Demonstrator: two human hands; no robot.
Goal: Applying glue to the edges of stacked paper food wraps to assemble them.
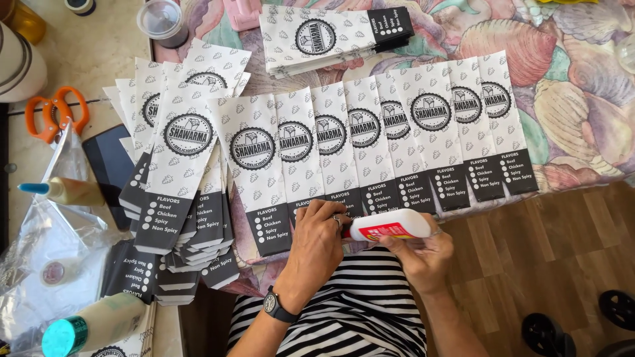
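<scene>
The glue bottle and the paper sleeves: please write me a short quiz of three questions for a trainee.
1. True or false: both hands touch the glue bottle.
2. Which hand grips its cap end: A left hand, B right hand?
3. What orange tool lies at the far left?

Key: 1 true. 2 A. 3 The scissors, left of the loose pile of paper sleeves.

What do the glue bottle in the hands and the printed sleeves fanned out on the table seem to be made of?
Glue bottle: seemingly smooth white plastic, slightly glossy, with a light sheen; right hand grips its body, left hand is at its tip. Printed sleeves: thin matte paper, lying flat with crisp folded edges and no glare. Tablecloth: probably coated fabric or vinyl, uncertain.
</scene>
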